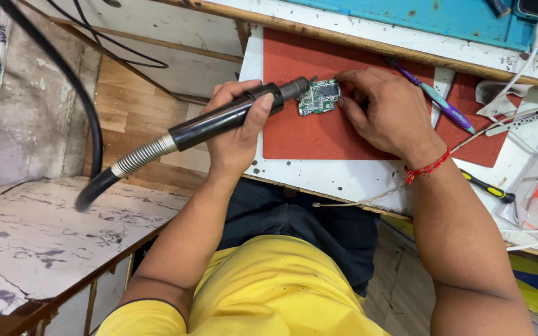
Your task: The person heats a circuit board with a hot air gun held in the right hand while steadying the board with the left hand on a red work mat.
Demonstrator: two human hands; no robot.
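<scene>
Right hand [384, 112] covers the right edge of the green circuit board [319, 98]; its fingertips are hidden, so whether they pinch or merely press the board cannot be told. Board lies on the red mat [319, 137], near the table's far edge. Left hand [239, 127] — fingers wrapped tight around the black hot-air handpiece [219, 121], nozzle just beside the board's left edge. Its hose [88, 134] runs out of frame. Toothbrush [434, 96] and yellow-handled screwdriver [490, 186] lie right — well apart.
</scene>
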